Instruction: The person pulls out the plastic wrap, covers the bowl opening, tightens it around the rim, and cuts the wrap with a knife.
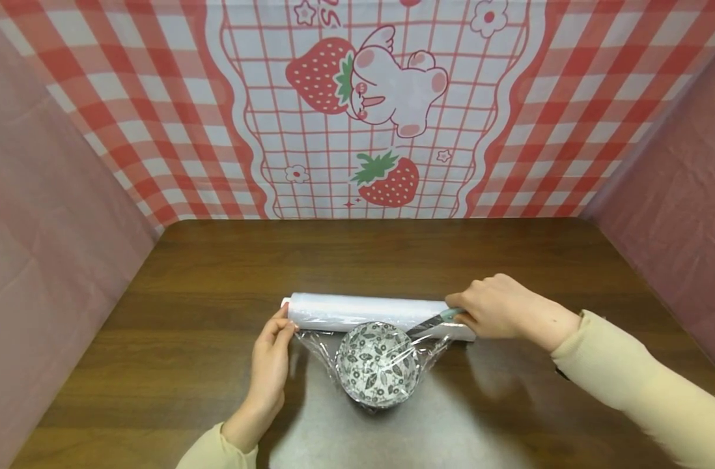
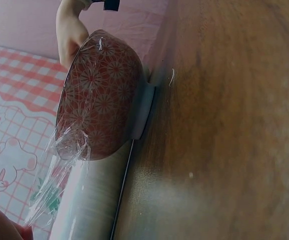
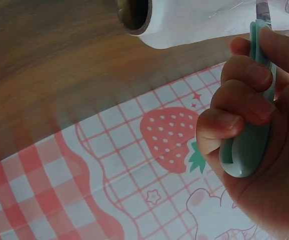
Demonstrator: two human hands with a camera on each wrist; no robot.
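A bowl (image 1: 378, 365) with a leaf-patterned inside stands on the table with clear cling film (image 1: 319, 348) over it. In the left wrist view its outside (image 2: 104, 95) is red with a flower pattern. Behind it lies the white cling film roll (image 1: 357, 311), from which the film stretches. My left hand (image 1: 269, 361) pinches the film's edge at the roll's left end. With curled fingers, my right hand (image 1: 498, 306) grips the mint-green handle (image 3: 249, 145) of a knife. The knife's grey blade (image 1: 426, 326) slants across the film between roll and bowl; whether it has pierced the film I cannot tell.
The brown wooden table (image 1: 158, 365) carries the bowl and roll. A red-and-white checked cloth (image 1: 387, 117) with strawberries hangs behind its far edge. Pink cloth (image 1: 47, 195) closes in both sides. The roll's open core end (image 3: 134, 15) shows in the right wrist view.
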